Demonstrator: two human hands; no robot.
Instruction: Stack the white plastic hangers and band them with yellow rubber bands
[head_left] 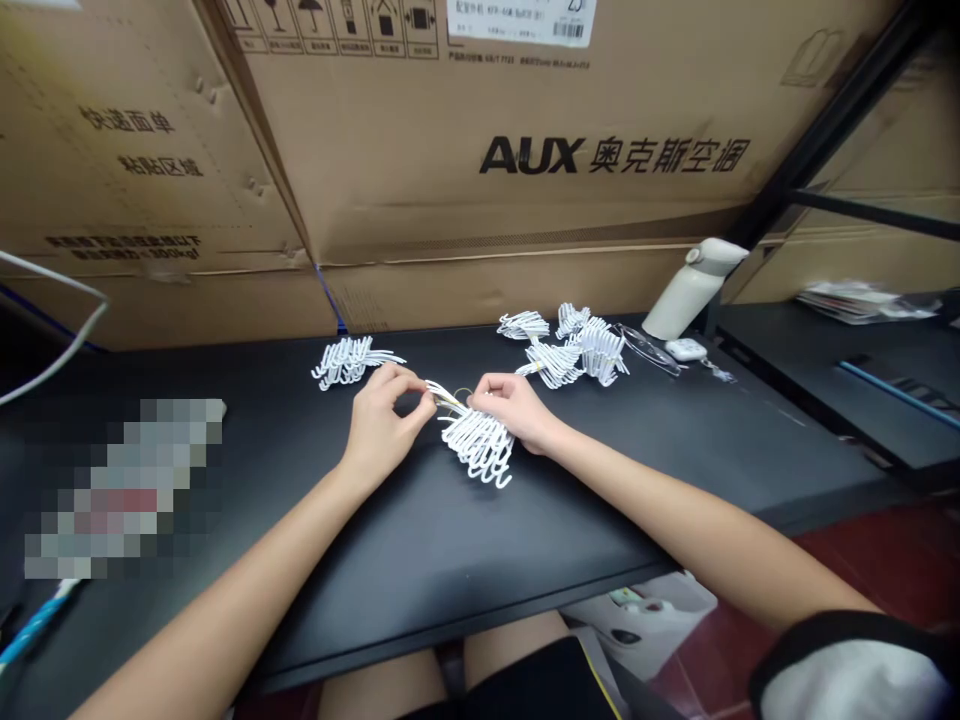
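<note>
A bundle of white S-shaped hooks (480, 445) lies on the black table in front of me, its hooked ends fanned toward the near edge. The fingers of my left hand (384, 425) pinch the straight ends of the bundle. From the upper right, my right hand (516, 408) closes thumb and fingers on a thin yellowish loop, like a rubber band (463, 394), at the bundle's narrow part. Behind my left hand rests another bunch of white hooks (345, 362). Several more bunches (555, 362) sit together at the back, beyond my right hand.
Cardboard boxes (525, 230) stand along the back edge. At the back right are a white bottle (684, 295), a pair of glasses (651, 348) and a small white case (686, 350). A blurred-out object (135, 490) lies left. Papers (862, 302) are on the right-hand surface.
</note>
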